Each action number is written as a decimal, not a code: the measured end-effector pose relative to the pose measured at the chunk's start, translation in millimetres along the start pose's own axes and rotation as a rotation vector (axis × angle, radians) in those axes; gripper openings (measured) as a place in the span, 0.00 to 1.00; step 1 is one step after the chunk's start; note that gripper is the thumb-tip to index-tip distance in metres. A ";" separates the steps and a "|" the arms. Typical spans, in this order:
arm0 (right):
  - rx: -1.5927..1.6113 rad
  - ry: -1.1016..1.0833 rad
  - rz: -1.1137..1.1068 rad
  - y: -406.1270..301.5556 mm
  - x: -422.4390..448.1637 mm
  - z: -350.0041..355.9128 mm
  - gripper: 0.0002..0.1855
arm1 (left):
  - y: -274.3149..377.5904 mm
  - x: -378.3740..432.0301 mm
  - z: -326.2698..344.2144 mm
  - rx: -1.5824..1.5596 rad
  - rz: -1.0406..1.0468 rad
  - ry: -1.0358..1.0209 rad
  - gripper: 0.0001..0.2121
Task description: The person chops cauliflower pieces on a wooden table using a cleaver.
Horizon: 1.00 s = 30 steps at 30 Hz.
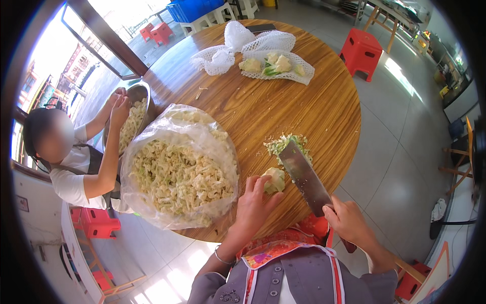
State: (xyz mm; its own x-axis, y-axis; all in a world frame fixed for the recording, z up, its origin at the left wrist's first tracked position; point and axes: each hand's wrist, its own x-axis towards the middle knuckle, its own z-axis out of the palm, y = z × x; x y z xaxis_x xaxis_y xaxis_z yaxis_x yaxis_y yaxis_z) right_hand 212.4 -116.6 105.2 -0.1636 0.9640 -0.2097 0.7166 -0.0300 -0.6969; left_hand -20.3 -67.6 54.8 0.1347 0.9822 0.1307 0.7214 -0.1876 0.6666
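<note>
My right hand grips the handle of a cleaver. The blade points away from me across the round wooden table, its tip over a small heap of chopped green and white trimmings. Beside the blade, to its left, lies a piece of cauliflower. My left hand rests against that piece with fingers spread; how firmly it holds, I cannot see. Left of this hand stands a large clear plastic bag full of cut cauliflower florets.
Across from the bag, another person works with both hands over a metal bowl of florets. White foam netting lies at the far side with cauliflower chunks and a dark flat object. Red plastic stools stand on the tiled floor.
</note>
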 end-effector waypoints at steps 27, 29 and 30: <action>-0.411 -0.168 -0.211 -24.7 13.7 -1.3 0.09 | -10.8 3.3 24.1 -0.051 0.036 0.082 0.15; -0.420 -0.151 -0.235 -25.5 21.0 3.6 0.09 | -10.2 1.5 26.2 -0.027 0.013 0.100 0.15; -0.430 -0.134 -0.261 -23.8 25.1 7.3 0.09 | -10.5 0.4 27.5 -0.028 0.016 0.101 0.15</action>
State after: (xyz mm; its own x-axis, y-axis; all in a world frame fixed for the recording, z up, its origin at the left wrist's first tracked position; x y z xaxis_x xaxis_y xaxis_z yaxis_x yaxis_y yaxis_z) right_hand 186.3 -93.7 111.5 -0.4393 0.8816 -0.1724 0.8494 0.3452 -0.3991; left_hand -9.2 -65.2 27.7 0.0761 0.9739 0.2138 0.7005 -0.2049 0.6836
